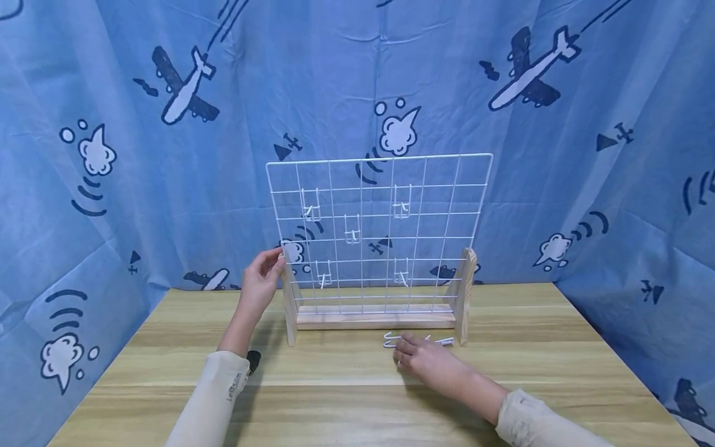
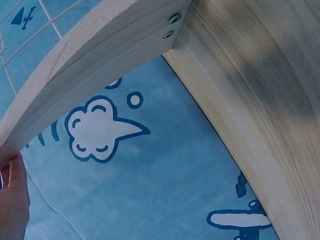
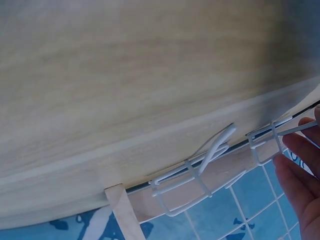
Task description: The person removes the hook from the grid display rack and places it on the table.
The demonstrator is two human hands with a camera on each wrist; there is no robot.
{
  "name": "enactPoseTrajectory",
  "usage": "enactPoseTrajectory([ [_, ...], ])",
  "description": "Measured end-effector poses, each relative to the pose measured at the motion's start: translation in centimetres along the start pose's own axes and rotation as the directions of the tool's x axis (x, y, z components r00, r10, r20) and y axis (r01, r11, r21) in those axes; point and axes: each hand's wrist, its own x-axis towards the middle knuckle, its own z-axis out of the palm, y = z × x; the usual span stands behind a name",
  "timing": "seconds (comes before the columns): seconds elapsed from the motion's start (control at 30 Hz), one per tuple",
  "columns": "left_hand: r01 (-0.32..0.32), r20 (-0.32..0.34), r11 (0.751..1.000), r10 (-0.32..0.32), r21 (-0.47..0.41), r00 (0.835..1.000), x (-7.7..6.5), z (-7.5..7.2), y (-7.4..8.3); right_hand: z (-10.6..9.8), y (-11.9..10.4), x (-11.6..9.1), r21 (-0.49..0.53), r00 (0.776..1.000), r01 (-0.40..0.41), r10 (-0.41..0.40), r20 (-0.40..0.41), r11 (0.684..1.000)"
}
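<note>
A white wire grid panel (image 1: 380, 159) stands upright in a wooden stand (image 1: 374, 321). My left hand (image 1: 261, 278) grips the top of the stand's left upright (image 1: 289, 304); in the left wrist view its fingers meet the curved wooden end at the lower left. Just in front of the stand, my right hand (image 1: 430, 366) pinches the prong of a white wire hook (image 3: 276, 137) low over the table. Beside it lies a second wire hook (image 3: 216, 148), its prong slanting up. The right hand partly covers these hooks in the head view.
Several like hooks hang on the grid, among them an upper right hook (image 1: 401, 209) and a middle hook (image 1: 352, 236). The stand's right upright (image 1: 465, 292) rises behind the loose hooks. A blue patterned curtain (image 1: 357, 74) surrounds the wooden table (image 1: 335, 397) at the back and sides.
</note>
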Motion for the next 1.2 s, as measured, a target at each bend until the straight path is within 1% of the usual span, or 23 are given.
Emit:
enactPoseTrajectory([
  [0.13, -0.001, -0.002, 1.0, 0.001, 0.011, 1.0, -0.5, 0.1, 1.1, 0.0, -0.1, 0.0, -0.05, 1.0, 0.029, -0.029, -0.004, 0.998],
  [0.2, -0.005, -0.003, 1.0, 0.005, 0.024, 1.0, -0.7, 0.2, 1.3, 0.0, -0.2, 0.0, -0.054, 0.999, 0.031, -0.032, -0.013, 0.998],
  [0.4, 0.009, -0.002, 0.999, -0.009, 0.035, 1.0, -0.8, 0.2, 1.4, 0.1, -0.5, -0.2, 0.005, 0.999, -0.016, 0.017, -0.048, 1.0],
  [0.53, 0.016, -0.005, 0.999, -0.016, 0.043, 1.0, -0.8, 0.3, 1.4, 0.1, -0.7, -0.2, 0.021, 0.999, -0.043, 0.044, -0.033, 0.999],
  [0.63, 0.017, -0.007, 0.999, -0.017, 0.033, 1.0, -0.5, 0.2, 0.7, 0.0, -0.8, -0.2, 0.045, 0.999, -0.05, 0.051, -0.014, 0.998],
  [0.77, 0.012, -0.007, 1.0, -0.012, 0.017, 1.0, 0.1, 0.1, -0.8, 0.1, -0.8, -0.3, 0.072, 0.998, -0.049, 0.051, -0.03, 0.996],
  [0.8, 0.009, -0.007, 1.0, -0.009, 0.018, 1.0, 0.1, 0.1, -0.9, 0.1, -0.8, -0.3, 0.081, 0.998, -0.05, 0.053, -0.037, 0.995],
  [1.03, 0.001, -0.014, 1.0, 0.0, 0.026, 1.0, 0.1, 0.1, -1.0, 0.3, -0.9, -0.2, 0.069, 0.996, -0.036, 0.041, -0.077, 0.997],
  [1.2, -0.002, -0.015, 1.0, 0.002, 0.009, 1.0, 0.1, 0.1, -0.9, 0.3, -0.9, -0.2, 0.044, 0.997, -0.026, 0.029, -0.076, 0.999],
])
